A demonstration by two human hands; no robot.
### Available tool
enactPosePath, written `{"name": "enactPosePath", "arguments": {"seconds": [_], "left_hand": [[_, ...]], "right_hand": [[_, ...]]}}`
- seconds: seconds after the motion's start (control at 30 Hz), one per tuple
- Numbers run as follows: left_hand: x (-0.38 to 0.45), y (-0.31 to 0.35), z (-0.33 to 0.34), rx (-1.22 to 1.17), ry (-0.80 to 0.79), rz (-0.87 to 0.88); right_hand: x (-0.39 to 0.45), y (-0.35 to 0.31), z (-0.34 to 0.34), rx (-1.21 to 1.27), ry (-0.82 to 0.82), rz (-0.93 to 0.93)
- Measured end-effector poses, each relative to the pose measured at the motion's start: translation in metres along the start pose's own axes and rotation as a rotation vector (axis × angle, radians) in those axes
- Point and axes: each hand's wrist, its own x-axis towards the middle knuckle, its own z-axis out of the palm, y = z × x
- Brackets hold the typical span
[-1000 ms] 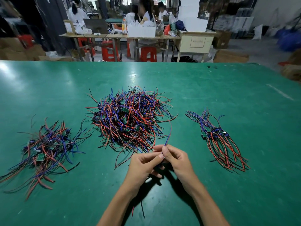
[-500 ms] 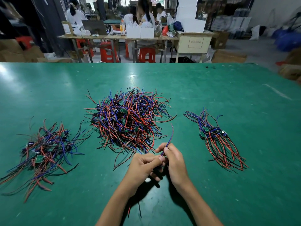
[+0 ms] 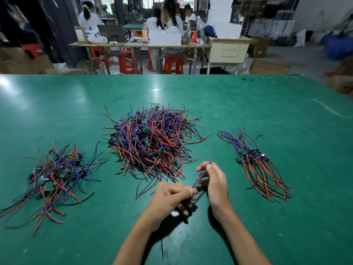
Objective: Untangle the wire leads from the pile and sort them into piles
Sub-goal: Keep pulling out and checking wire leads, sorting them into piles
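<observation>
Both hands work just above the green table [image 3: 267, 111] at 6 o'clock; the left hand [image 3: 170, 197] is curled, thumb and forefinger pinching the low end of a blue wire lead [image 3: 201, 176]; the right hand [image 3: 214, 180] pinches the same lead higher, fingers bent, tip poking past toward 12 o'clock; the tangled pile [image 3: 152, 140] lies at 12 o'clock, 1 loose pile [image 3: 55, 175] at 9 o'clock, 1 neat pile [image 3: 256, 165] at 3 o'clock.

Below the left hand's [image 3: 172, 197] pinch, the wire lead [image 3: 202, 175] disappears behind curled fingers; whatever hangs under the palm stays hidden. Left of the grip, the left pile's [image 3: 55, 178] wire ends run off the frame's edge. Both forearms are cut off at the bottom.
</observation>
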Motion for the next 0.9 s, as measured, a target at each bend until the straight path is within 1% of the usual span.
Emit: {"name": "enactPosePath", "arguments": {"seconds": [0.13, 0.2, 0.3, 0.33, 0.4, 0.47, 0.57, 0.63, 0.7, 0.8, 0.83, 0.9], "left_hand": [[-0.001, 0.002, -0.002, 0.055, -0.065, -0.002], [-0.001, 0.003, -0.003, 0.078, -0.088, -0.012], [-0.001, 0.002, -0.002, 0.082, -0.098, -0.023], [-0.002, 0.003, -0.002, 0.075, -0.096, -0.026], [-0.002, 0.003, -0.002, 0.037, -0.066, -0.033], [-0.002, 0.004, -0.002, -0.032, -0.004, -0.038], [-0.001, 0.004, 0.001, -0.142, 0.092, -0.027], [-0.001, 0.006, 0.003, -0.204, 0.133, -0.011], [-0.002, 0.009, 0.002, -0.278, 0.154, 0.025], [-0.003, 0.016, -0.003, -0.473, 0.204, 0.081], [-0.003, 0.018, -0.003, -0.505, 0.225, 0.107], [-0.004, 0.020, -0.004, -0.490, 0.278, 0.141]], "right_hand": [[0.008, -0.004, -0.004, 0.131, 0.117, 0.037], [0.010, -0.003, -0.007, 0.271, 0.137, 0.094], [0.012, -0.006, -0.015, 0.546, 0.118, 0.225], [0.012, -0.007, -0.017, 0.576, 0.097, 0.244], [0.011, -0.009, -0.019, 0.552, 0.014, 0.225], [0.007, -0.010, -0.016, 0.451, -0.118, 0.184], [-0.003, -0.005, -0.008, 0.123, -0.263, 0.091], [-0.011, -0.001, -0.002, -0.076, -0.307, 0.003], [-0.016, 0.003, -0.001, -0.299, -0.310, -0.154], [-0.022, 0.009, -0.001, -0.591, -0.390, -0.356], [-0.026, 0.009, 0.001, -0.651, -0.407, -0.393], [-0.033, 0.008, 0.006, -0.686, -0.417, -0.430]]}}
